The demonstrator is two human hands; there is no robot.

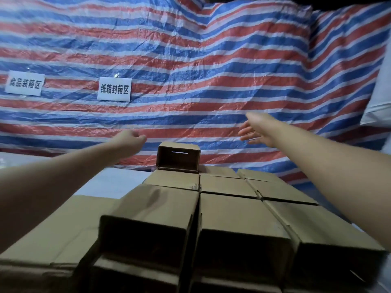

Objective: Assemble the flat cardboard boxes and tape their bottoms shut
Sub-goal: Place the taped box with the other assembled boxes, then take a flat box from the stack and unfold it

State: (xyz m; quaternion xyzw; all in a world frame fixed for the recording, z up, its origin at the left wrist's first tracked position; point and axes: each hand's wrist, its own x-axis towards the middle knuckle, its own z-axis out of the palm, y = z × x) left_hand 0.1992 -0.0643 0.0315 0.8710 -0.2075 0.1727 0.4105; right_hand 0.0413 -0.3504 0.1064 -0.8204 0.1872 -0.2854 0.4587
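Nearest me, the assembled boxes (239, 225) sit packed in rows. Farther off, one small box (178, 158) lies on its side atop the stack; a careless reach could topple it. My left hand (132, 137) is clenched, empty; my right hand (256, 130) spread, released.

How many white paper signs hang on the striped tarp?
2. One white sign is on the striped tarp at far left; the other sign is to its right, above the left hand. None seems hidden.
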